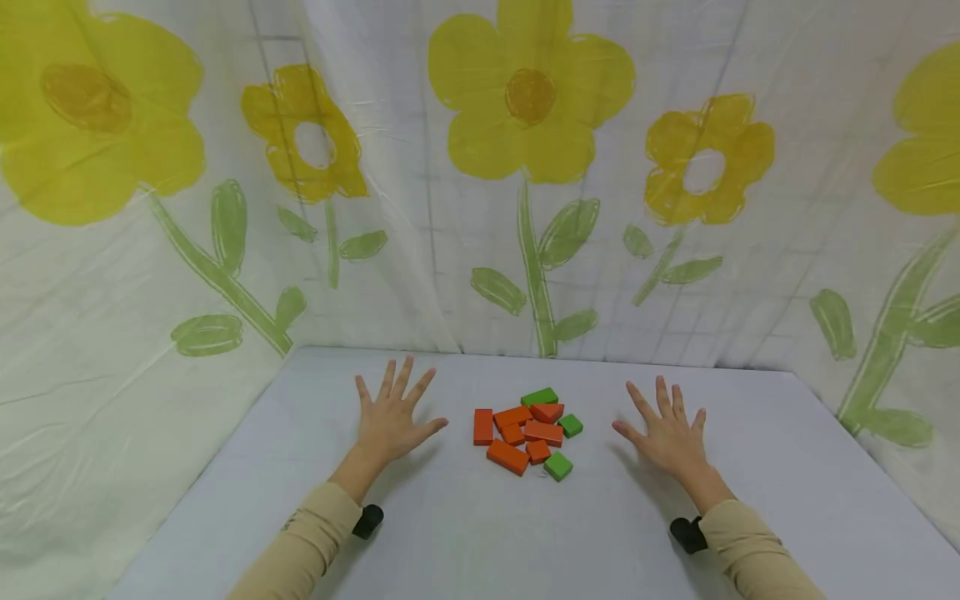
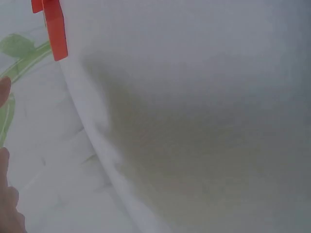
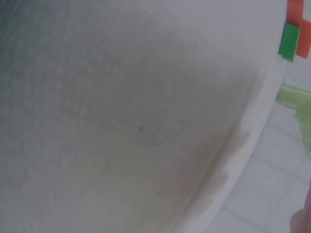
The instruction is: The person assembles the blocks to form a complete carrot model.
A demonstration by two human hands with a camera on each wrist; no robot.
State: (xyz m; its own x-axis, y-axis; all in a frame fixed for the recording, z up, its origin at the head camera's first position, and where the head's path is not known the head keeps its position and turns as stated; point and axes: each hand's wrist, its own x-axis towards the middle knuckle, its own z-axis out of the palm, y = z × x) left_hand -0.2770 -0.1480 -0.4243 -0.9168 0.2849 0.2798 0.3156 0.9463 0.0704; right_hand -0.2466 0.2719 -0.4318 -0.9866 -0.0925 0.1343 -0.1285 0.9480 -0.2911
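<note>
Several orange and green toy blocks lie in a loose cluster mid-table in the head view, among them an orange rectangular block (image 1: 507, 457), an orange wedge-like block (image 1: 547, 412) and a green cube-like block (image 1: 558, 466). To the left of the cluster is my left hand (image 1: 388, 423), fingers spread straight, holding nothing. My right hand (image 1: 667, 433) is spread likewise on the right side, apart from the blocks. An orange block (image 2: 57, 31) shows at the upper left of the left wrist view. In the right wrist view, a green block (image 3: 289, 41) appears at the upper right.
The blocks sit on a white table (image 1: 450, 533). Behind it hangs a pale curtain (image 1: 405, 250) printed with yellow flowers. Dark wrist cameras are strapped at the left cuff (image 1: 322, 525) and right cuff (image 1: 750, 542).
</note>
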